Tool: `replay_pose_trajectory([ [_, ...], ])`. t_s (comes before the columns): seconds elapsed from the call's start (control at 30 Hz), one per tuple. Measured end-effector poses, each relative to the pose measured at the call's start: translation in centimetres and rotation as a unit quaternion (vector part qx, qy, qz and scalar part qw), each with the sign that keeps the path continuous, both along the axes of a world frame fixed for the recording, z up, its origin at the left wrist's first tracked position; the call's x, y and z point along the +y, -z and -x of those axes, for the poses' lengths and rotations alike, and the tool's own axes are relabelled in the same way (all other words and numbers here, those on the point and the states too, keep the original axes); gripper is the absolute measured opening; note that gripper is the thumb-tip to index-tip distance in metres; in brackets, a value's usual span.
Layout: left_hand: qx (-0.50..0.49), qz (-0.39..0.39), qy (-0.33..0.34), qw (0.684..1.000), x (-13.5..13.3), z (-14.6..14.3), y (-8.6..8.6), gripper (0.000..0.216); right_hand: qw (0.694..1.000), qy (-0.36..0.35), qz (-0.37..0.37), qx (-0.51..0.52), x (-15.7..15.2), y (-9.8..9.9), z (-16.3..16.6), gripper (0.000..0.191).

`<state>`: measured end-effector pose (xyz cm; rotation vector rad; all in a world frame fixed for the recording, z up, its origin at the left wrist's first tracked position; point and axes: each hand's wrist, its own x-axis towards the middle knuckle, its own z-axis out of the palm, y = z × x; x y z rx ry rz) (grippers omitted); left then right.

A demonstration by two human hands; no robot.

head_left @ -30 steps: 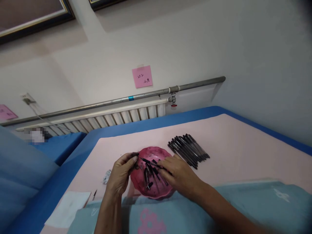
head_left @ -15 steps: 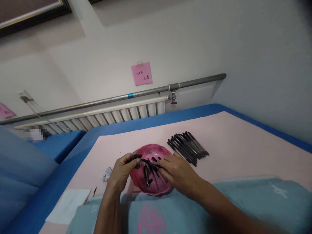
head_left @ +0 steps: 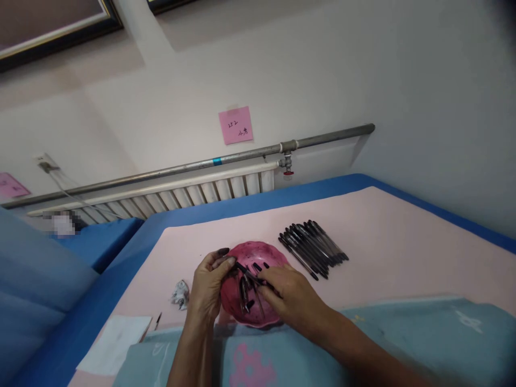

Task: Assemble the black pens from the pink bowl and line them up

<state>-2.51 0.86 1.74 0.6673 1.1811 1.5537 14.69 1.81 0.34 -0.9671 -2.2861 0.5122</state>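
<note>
Over a pink scalloped bowl (head_left: 263,249), both of my hands meet at one black pen (head_left: 243,268). My left hand (head_left: 208,280) pinches the pen's left end between thumb and fingers; a dark patch shows at the fingertips, and I cannot tell whether it is ink or a small part. The fingers of my right hand (head_left: 291,293) are closed round the pen's other end. Loose black pen parts (head_left: 243,293), such as caps and barrels, lie in the bowl under my hands. To the right of the bowl, several black pens (head_left: 312,248) lie side by side in a row.
A crumpled wipe (head_left: 180,294) lies left of my left hand. Farther left are a white sheet (head_left: 115,344) and a thin dark pen piece (head_left: 157,321). A teal cloth (head_left: 403,328) covers the near edge. Beyond the pink mat (head_left: 399,242) stand a radiator (head_left: 201,192) and wall.
The right fingers have shifted their hold along the pen, and the left fingers have curled slightly. The whole view has moved a little; the row of pens is unchanged.
</note>
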Motion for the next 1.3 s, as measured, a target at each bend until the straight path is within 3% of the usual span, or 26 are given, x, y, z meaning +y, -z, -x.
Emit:
replay_pose_trajectory([
  [0.2,-0.044,0.026,0.024,0.998,-0.19,-0.18,-0.69,0.046,0.987,-0.021,0.134,0.086,-0.28,-0.18,0.39,0.015],
  [0.43,-0.052,0.028,0.028,0.998,-0.1,-0.61,-0.22,0.024,0.992,-0.02,0.101,0.077,-0.3,-0.31,0.54,0.014],
  [0.6,-0.069,0.039,0.068,0.995,-0.32,-0.66,-0.51,0.033,0.994,-0.011,0.086,0.072,-0.3,-0.17,0.51,0.015],
  [0.77,-0.054,0.038,0.043,0.997,-0.27,-0.79,-0.54,0.022,0.994,-0.023,0.081,0.065,-0.17,-0.3,0.32,0.015],
  [1.13,-0.057,0.027,0.066,0.996,-0.2,-0.9,-0.18,0.018,0.992,-0.03,0.099,0.072,0.01,-0.55,0.01,0.014],
  [1.3,-0.071,0.036,0.077,0.994,-0.24,-0.87,-0.35,0.026,0.99,-0.032,0.111,0.085,0.02,-0.45,-0.02,0.016],
])
